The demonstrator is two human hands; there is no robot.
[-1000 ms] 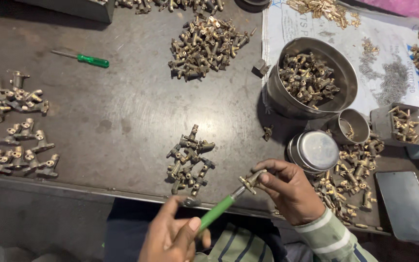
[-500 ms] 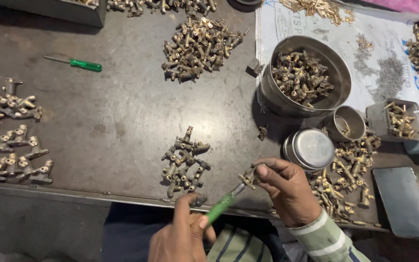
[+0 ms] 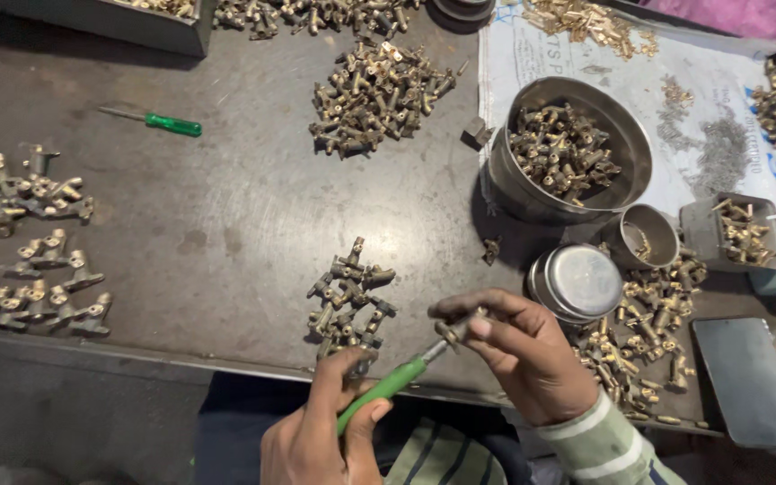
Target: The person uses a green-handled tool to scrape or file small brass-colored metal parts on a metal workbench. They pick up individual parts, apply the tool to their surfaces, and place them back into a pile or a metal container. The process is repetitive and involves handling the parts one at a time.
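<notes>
My left hand (image 3: 321, 431) grips a green-handled screwdriver (image 3: 388, 386), its metal tip pointing up and right into a small brass fitting (image 3: 454, 330). My right hand (image 3: 518, 355) pinches that fitting between thumb and fingers near the table's front edge. Just left of the hands lies a small pile of brass fittings (image 3: 348, 296) on the dark metal table (image 3: 226, 224).
A big steel bowl (image 3: 626, 144) holds brass parts; a small cup (image 3: 653, 235) and an upturned steel tin (image 3: 577, 280) sit below it. More brass piles lie at top centre (image 3: 374, 94), left (image 3: 33, 242) and right (image 3: 635, 341). A second green screwdriver (image 3: 159, 121) lies at upper left.
The view has shifted slightly. My left hand has turned on the screwdriver handle, while my right hand keeps holding the fitting at the same spot.
</notes>
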